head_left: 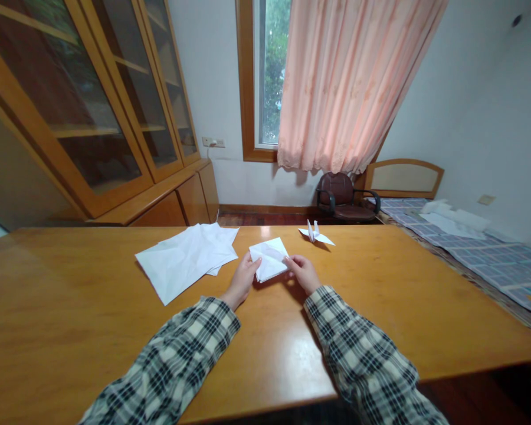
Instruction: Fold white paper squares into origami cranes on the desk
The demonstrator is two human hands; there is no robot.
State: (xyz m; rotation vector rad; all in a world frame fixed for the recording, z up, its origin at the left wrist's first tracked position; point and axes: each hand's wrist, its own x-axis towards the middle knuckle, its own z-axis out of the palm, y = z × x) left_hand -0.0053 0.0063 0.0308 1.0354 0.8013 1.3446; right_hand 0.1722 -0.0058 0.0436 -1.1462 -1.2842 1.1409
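Between my hands is a small folded square of white paper (272, 255), raised slightly over the table with several layers showing at its near edge. My left hand (245, 276) pinches its left side, thumb on top. On the right side, my right hand (303, 272) grips the paper between thumb and fingers. A white paper crane (315, 234) stands on the table beyond my right hand, its wings spread. To the left of my left hand lies a loose pile of creased white sheets (188, 254).
The wooden table (265, 354) stretches across the view. A glass-fronted cabinet (115, 88) stands at the left. Past the far edge are a brown armchair (343, 195) and a pink curtain (345, 82). A bed (464, 248) with a checked cover runs along the right.
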